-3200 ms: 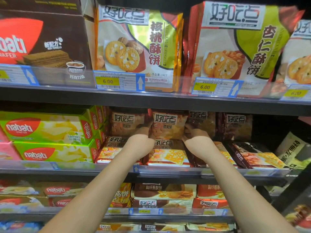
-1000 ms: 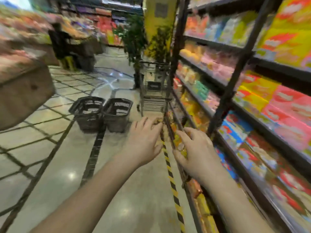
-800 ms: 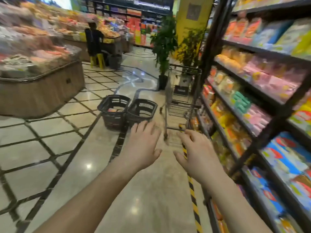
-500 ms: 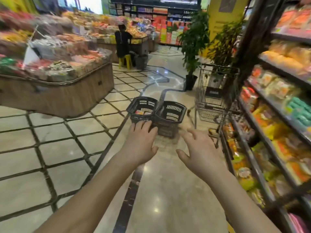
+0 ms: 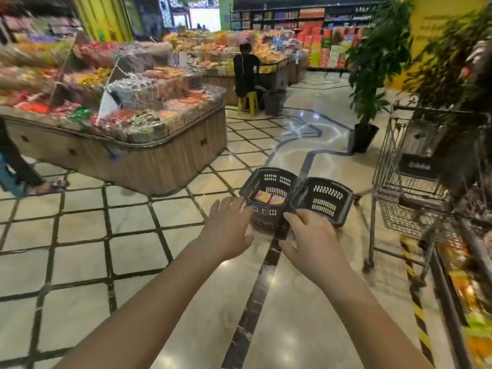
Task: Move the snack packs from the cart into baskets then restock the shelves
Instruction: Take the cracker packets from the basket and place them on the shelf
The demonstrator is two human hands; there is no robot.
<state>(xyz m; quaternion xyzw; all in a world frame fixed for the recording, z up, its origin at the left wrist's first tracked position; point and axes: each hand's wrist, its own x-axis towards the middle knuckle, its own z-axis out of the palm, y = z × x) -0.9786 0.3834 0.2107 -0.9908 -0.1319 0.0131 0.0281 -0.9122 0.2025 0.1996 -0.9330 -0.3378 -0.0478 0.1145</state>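
Snack packs (image 5: pixel 269 198) are seen lying in the bottom of a dark basket (image 5: pixel 277 179) set on the floor. A second basket (image 5: pixel 323 199) is placed against that basket's right side, and the cart (image 5: pixel 407 187) is parked farther to its right. The left hand (image 5: pixel 229 231) and right hand (image 5: pixel 315 242) are held out at the basket's near side, with fingers loosely spread and nothing gripped.

Left basket (image 5: pixel 269 179), right basket (image 5: pixel 323 198): dark grey, slotted pattern. Snack packs (image 5: pixel 269 198): orange, pink. Floor (image 5: pixel 80 262): cream tiles, dark diagonal grid. Floor tape (image 5: pixel 419 312): yellow-black stripes. Cart (image 5: pixel 404 182): silver-grey wire mesh. Stool (image 5: pixel 247 102): yellow. Display island (image 5: pixel 159 166): brown slats. Plant (image 5: pixel 372 57): green; pot (image 5: pixel 363 138): black.
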